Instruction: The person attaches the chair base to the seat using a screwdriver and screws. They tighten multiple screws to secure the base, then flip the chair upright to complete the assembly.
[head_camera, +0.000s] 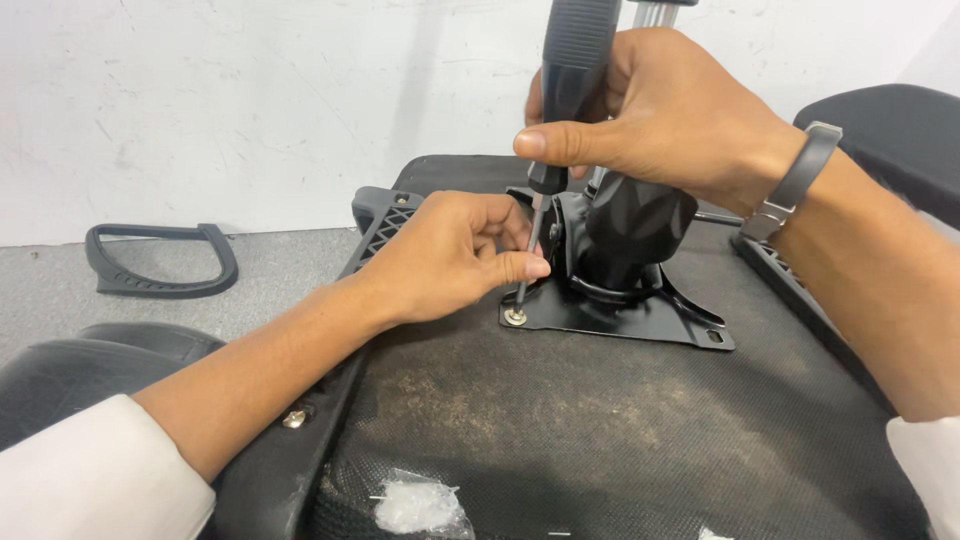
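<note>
driving a screw (516, 317) at the front-left corner of a black metal mounting plate (640, 322), the screwdriver (560, 110) stands nearly upright with its thin shaft running down to the screw head. the plate lies on the upturned underside of an office chair seat (600, 430), just at 7 o'clock of the black tilt mechanism (630, 235) it carries. the right hand (665, 115) is wrapped around the ribbed handle, thumb pressed across it; the left hand (450, 255) pinches the shaft low down, thumb and forefinger close to the tip.

the likeliest slip, as i judge it: the tip camming out of the screw head if the tool leans off upright, then skating across the plate or jabbing the left fingers, which sit right beside it. a cross-threaded start could also bind. the free hole (714, 337) at 3 o'clock shows the plate may not be fixed there, so it might pivot. a loose armrest (160, 262) lies on the floor at 9 o'clock, a clear plastic bag (420, 505) at 6.
</note>
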